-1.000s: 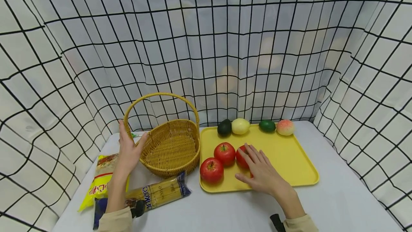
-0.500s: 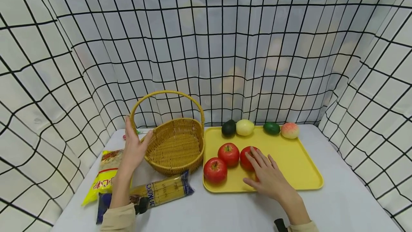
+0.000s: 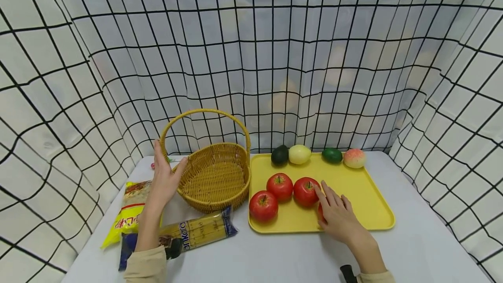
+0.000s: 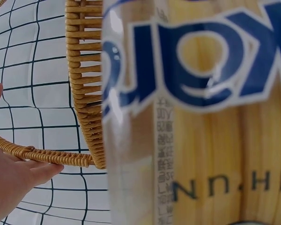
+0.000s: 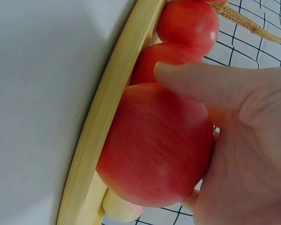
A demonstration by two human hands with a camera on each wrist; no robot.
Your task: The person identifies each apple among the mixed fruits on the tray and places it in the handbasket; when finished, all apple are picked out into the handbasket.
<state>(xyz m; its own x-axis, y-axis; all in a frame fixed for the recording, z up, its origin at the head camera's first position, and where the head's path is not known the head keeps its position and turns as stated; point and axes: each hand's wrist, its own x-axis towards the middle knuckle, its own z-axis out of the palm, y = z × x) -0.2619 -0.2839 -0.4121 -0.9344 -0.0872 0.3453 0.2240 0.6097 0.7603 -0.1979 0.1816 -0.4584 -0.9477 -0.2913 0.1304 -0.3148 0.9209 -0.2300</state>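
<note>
My left hand (image 3: 163,184) touches the left side of a yellow wicker basket (image 3: 214,206), its fingers straight along the handle and its thumb apart, towards the rim. In the left wrist view, part of that hand lies against the wicker handle (image 4: 61,157). My right hand (image 3: 339,217) is around a red apple (image 5: 154,145) near the front edge of the yellow tray (image 3: 367,213). Its thumb lies on the near side and the fingers reach behind, mostly hidden. Three more red apples, one of them (image 3: 306,191) close to my fingertips, sit to the left on the tray.
Along the tray's back edge stand a dark avocado (image 3: 280,155), a yellow lemon (image 3: 299,154), a green fruit (image 3: 332,155) and a peach (image 3: 354,158). A spaghetti pack (image 3: 204,232) and a yellow snack bag (image 3: 125,217) lie left. Black-gridded white curtains (image 3: 271,77) enclose the table.
My right hand has moved right, off the neighbouring apple, and its fingers now reach around the front right apple. The left hand has stayed at the basket. The head view has shifted slightly.
</note>
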